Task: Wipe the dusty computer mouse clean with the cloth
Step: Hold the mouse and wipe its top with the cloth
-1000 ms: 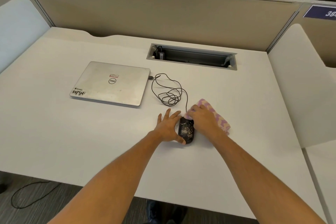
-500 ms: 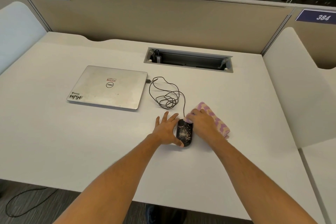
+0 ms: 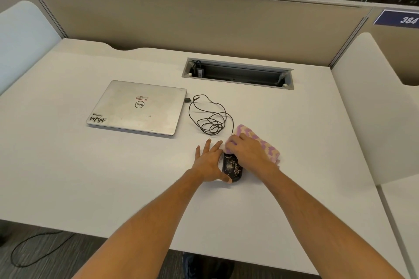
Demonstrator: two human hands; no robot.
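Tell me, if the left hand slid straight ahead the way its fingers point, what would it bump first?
Probably the coiled mouse cable: the left hand points up the desk towards it, with bare surface between.

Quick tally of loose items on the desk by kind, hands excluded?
Laptop: 1
Mouse: 1
Cloth: 1
Total: 3
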